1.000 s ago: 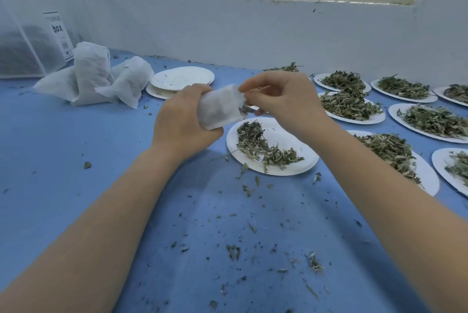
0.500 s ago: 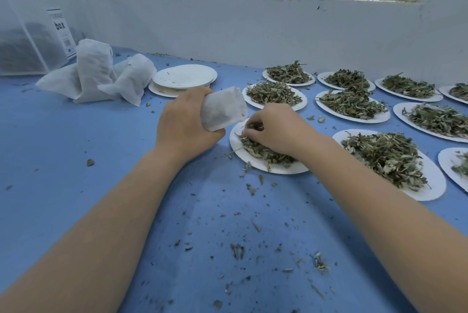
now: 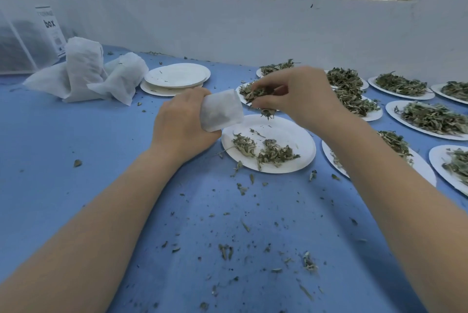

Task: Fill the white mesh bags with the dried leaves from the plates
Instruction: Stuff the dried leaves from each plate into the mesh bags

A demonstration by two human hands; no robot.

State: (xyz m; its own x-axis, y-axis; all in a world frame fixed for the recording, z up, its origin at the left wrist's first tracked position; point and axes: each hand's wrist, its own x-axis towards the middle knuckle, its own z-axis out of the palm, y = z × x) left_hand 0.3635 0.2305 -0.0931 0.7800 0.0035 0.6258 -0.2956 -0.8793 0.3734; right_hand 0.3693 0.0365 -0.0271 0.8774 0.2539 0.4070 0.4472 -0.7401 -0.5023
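At frame center, my left hand (image 3: pixel 182 122) grips the white mesh bag (image 3: pixel 221 110), dark contents showing through. My right hand (image 3: pixel 298 97) pinches dried leaves (image 3: pixel 260 95) above the near-empty plate (image 3: pixel 301 140); open blue table (image 3: pixel 63 135) lies left.

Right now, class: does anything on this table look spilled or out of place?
Yes. Dried leaf crumbs lie scattered across the blue table, off the plates, mostly in front of the near plate. More dangle loose from the right hand beside the mesh bag gripped by the left hand.
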